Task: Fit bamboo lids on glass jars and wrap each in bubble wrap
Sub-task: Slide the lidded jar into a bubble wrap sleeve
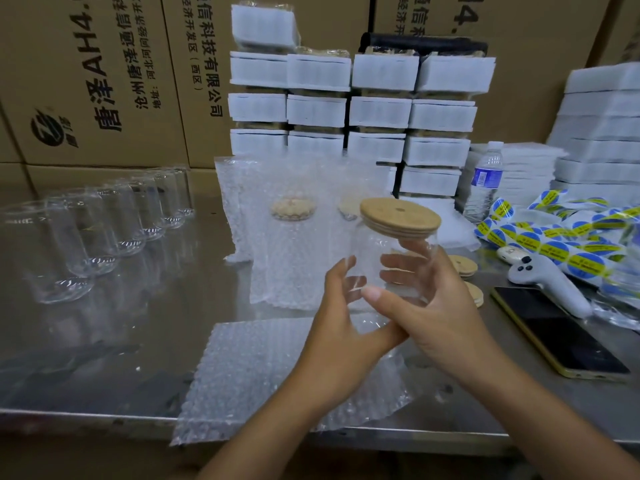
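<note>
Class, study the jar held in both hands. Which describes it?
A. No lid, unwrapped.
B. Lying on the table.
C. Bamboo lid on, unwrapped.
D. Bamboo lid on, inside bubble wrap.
C: the bamboo lid sits on the bare glass jar gripped by the left hand and right hand, while the bubble wrap sheet lies on the table below.

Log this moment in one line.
jar: lidded, not wrapped | left hand: holds jar | right hand: holds jar | bubble wrap sheet: beneath hands

Passage over table (121, 341) front-left; empty jars (86, 237) crowd far left, wrapped jars (287, 244) centre, phone (561, 337) right.
</note>
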The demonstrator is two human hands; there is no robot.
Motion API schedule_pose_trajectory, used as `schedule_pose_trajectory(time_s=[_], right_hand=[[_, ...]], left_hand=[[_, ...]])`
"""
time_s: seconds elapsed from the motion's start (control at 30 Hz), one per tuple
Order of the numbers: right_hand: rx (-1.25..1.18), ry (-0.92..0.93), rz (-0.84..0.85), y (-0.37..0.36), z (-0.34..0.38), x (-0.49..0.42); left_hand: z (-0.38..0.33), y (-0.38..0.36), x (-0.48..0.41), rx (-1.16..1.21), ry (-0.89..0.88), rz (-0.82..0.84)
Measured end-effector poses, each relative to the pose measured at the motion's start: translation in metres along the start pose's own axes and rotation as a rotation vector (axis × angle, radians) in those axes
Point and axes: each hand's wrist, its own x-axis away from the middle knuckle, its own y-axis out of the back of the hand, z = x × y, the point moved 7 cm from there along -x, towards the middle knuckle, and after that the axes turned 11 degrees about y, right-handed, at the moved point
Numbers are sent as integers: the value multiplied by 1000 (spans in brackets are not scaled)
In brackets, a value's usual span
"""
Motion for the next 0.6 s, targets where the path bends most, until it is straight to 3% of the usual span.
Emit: schedule_pose_trajectory(time_s=[0.13, 0.3, 0.5, 0.6], right_hand=[[6, 11, -80, 16, -5, -1], [49, 31, -271, 38, -5, -6], [-4, 31, -342, 43, -15, -3], [-73, 22, -340, 45, -17, -3]], left_hand=[[10, -1, 1, -180, 105, 127], [14, 12, 2, -340, 96, -138], [21, -8, 3, -956, 137, -98], [26, -4, 1, -962, 164, -96]])
